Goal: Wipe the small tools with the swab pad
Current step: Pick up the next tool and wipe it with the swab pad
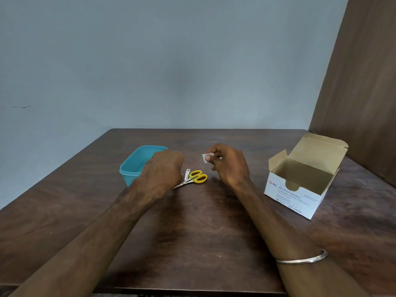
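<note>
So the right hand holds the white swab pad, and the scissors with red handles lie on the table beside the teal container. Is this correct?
Not quite: the handles are yellow, not red. The head view shows the right hand pinching the white swab pad, and the scissors lying on the table beside the teal container, partly hidden by the left hand.

Head-worn view, forward and down

It looks from close above over the dark brown wooden table (192, 232), facing the grey-blue wall (150, 61).
</note>
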